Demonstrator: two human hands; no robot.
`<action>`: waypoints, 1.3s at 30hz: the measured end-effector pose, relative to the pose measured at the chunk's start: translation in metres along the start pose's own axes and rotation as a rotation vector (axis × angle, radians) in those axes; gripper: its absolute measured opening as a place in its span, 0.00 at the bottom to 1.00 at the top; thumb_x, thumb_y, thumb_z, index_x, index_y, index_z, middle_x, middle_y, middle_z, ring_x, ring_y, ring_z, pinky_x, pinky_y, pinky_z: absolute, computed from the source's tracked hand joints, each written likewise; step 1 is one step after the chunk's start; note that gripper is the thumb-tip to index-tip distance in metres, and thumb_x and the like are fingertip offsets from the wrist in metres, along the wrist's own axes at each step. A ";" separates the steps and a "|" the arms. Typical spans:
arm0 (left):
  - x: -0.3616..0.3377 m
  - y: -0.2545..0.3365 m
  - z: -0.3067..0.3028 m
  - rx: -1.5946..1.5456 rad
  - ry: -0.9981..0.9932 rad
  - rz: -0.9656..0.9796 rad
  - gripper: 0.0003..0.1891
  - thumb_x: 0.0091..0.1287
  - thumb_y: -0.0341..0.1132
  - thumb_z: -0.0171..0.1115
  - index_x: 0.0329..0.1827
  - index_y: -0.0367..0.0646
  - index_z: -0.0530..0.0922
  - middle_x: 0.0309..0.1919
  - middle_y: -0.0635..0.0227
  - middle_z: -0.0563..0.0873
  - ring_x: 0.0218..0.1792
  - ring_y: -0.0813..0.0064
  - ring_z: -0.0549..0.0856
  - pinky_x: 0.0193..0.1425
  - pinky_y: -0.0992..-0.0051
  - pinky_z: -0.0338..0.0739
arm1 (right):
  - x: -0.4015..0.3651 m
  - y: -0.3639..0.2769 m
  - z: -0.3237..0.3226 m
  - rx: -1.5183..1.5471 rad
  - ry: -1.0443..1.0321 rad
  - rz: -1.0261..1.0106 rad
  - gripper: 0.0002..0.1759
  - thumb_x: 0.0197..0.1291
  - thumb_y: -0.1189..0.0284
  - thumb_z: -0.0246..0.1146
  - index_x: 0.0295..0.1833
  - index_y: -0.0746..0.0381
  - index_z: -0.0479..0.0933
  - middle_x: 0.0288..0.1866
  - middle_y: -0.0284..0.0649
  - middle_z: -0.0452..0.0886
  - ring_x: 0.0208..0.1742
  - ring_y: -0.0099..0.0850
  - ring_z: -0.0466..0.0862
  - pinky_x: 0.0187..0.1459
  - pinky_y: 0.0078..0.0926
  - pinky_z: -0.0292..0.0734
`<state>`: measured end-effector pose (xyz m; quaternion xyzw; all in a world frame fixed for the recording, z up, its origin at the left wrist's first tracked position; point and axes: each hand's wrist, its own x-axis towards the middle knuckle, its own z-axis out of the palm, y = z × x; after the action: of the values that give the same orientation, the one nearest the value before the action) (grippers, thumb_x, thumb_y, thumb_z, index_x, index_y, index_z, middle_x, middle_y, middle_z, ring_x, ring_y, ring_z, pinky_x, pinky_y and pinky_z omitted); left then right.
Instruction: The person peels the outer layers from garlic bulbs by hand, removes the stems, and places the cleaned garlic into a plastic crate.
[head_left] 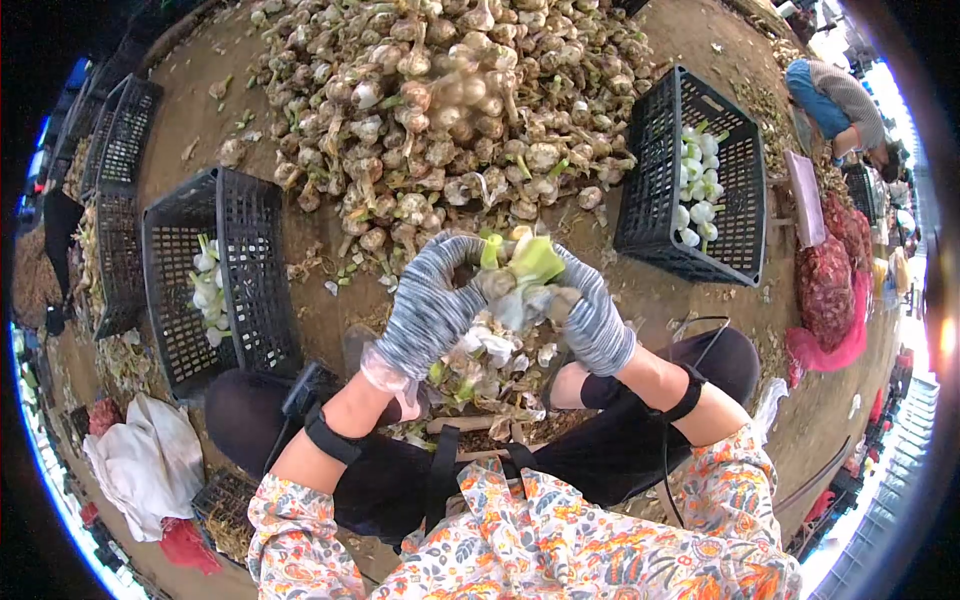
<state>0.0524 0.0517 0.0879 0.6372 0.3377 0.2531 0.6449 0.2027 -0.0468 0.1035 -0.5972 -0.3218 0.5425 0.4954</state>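
Note:
In grey knitted gloves, my left hand (425,310) and my right hand (598,322) come together in front of me, fingers closed around one garlic bulb (520,285). Pale green stalk and leaf stick up from the bulb between the two hands. Some of its whitish skin hangs loose and looks smeared by motion. The right fingers pinch near this loose skin, while the left thumb and fingers press on the other side. Below the hands, peeled white husks (490,345) litter the ground between my legs. Beyond them rises a large heap of unpeeled garlic (400,150).
A black crate (255,270) at left and another black crate (690,258) at right each hold clean white garlic bulbs. Further right lie red mesh sacks (828,290), and a person (838,100) bends over behind them. White cloth (150,460) lies at lower left.

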 end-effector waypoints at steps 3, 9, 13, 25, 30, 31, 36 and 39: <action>-0.001 0.004 -0.007 -0.168 -0.090 -0.052 0.13 0.55 0.33 0.67 0.40 0.37 0.78 0.37 0.69 0.81 0.40 0.78 0.78 0.49 0.77 0.72 | 0.008 -0.001 -0.009 0.319 -0.036 0.113 0.18 0.58 0.73 0.49 0.52 0.69 0.71 0.42 0.43 0.79 0.37 0.30 0.79 0.38 0.22 0.75; -0.001 0.000 -0.013 -0.363 -0.234 -0.097 0.10 0.57 0.34 0.66 0.38 0.38 0.79 0.40 0.68 0.82 0.42 0.78 0.78 0.50 0.77 0.72 | 0.029 0.004 -0.017 0.894 0.131 0.718 0.15 0.59 0.62 0.51 0.35 0.63 0.73 0.17 0.33 0.72 0.09 0.23 0.63 0.09 0.17 0.57; -0.001 -0.022 -0.010 -0.912 -0.039 -0.388 0.16 0.60 0.39 0.63 0.47 0.41 0.76 0.41 0.67 0.81 0.41 0.77 0.81 0.44 0.79 0.78 | 0.012 0.014 -0.010 0.156 -0.240 0.264 0.15 0.58 0.65 0.56 0.42 0.66 0.75 0.30 0.37 0.78 0.30 0.25 0.79 0.33 0.22 0.76; 0.004 -0.049 -0.031 -1.216 0.371 -0.723 0.10 0.63 0.35 0.59 0.43 0.41 0.77 0.33 0.66 0.81 0.28 0.77 0.80 0.26 0.81 0.81 | 0.022 0.016 -0.030 -1.385 -0.729 0.175 0.23 0.48 0.64 0.62 0.51 0.61 0.74 0.45 0.52 0.77 0.47 0.47 0.78 0.47 0.38 0.74; -0.009 -0.024 -0.123 -1.407 0.547 -0.362 0.11 0.60 0.31 0.56 0.44 0.37 0.73 0.34 0.63 0.80 0.29 0.72 0.80 0.27 0.76 0.79 | 0.029 0.053 -0.036 -1.353 -0.636 0.068 0.18 0.49 0.66 0.61 0.44 0.65 0.75 0.39 0.51 0.79 0.43 0.47 0.79 0.45 0.38 0.74; -0.018 -0.023 -0.163 -1.473 0.595 -0.187 0.13 0.59 0.32 0.57 0.45 0.36 0.72 0.34 0.60 0.80 0.30 0.69 0.80 0.29 0.75 0.78 | 0.031 0.055 -0.035 -1.323 -0.653 0.065 0.18 0.48 0.67 0.61 0.44 0.65 0.75 0.38 0.52 0.79 0.42 0.47 0.79 0.44 0.39 0.74; -0.062 0.049 -0.238 -1.504 1.023 0.273 0.20 0.60 0.34 0.54 0.54 0.31 0.68 0.42 0.54 0.79 0.41 0.64 0.78 0.30 0.72 0.73 | 0.056 0.083 -0.031 -1.268 -0.646 0.124 0.18 0.51 0.64 0.61 0.43 0.66 0.75 0.35 0.53 0.80 0.39 0.48 0.80 0.40 0.39 0.75; -0.060 0.032 -0.232 -1.437 0.783 0.271 0.18 0.62 0.36 0.53 0.50 0.32 0.69 0.41 0.52 0.79 0.32 0.71 0.77 0.29 0.73 0.70 | 0.088 0.104 -0.026 -1.122 -0.603 0.181 0.22 0.54 0.59 0.59 0.47 0.66 0.74 0.36 0.53 0.80 0.40 0.46 0.80 0.43 0.40 0.73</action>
<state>-0.1587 0.1598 0.1359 -0.0293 0.2140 0.6863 0.6945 0.2300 -0.0035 -0.0249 -0.6118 -0.6301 0.4754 -0.0522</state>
